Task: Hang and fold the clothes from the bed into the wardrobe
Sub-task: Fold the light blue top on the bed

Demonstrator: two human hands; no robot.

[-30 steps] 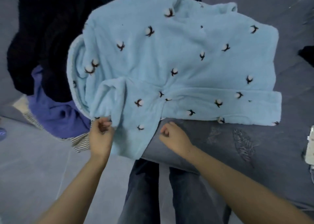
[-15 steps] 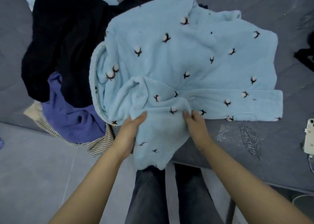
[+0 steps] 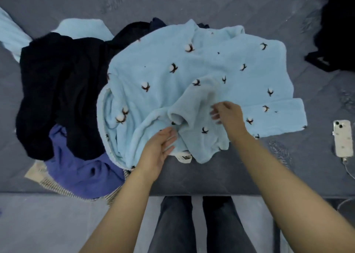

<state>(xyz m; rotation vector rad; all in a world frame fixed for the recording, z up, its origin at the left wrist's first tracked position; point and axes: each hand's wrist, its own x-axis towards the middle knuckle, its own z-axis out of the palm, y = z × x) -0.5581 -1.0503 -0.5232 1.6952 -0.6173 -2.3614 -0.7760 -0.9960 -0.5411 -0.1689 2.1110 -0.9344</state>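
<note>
You're early in the task: no wardrobe in frame, nothing hung, nothing fully folded. The pale blue fleece top [image 3: 201, 74] lies spread on the grey bed [image 3: 172, 1], centre of frame, with its near sleeve [image 3: 194, 106] thrown up across the front; I'd judge that's the first fold, still rough.

Your left hand [image 3: 159, 149] rests flat on the lower hem area, lower centre, fingers straight: grip open, not pinching anything. Your right hand [image 3: 228, 114] sits just right of the sleeve with fingers loosely spread; it's motion-blurred, but I read that grip as open too, holding nothing.

The top looks thick and plush, printed with small cotton-boll motifs, and a white label [image 3: 184, 157] shows at the near hem.

Still to do: the black garment [image 3: 57, 91] at left, the purple one [image 3: 82, 168] and the striped piece [image 3: 57, 187] under it at lower left.
</note>
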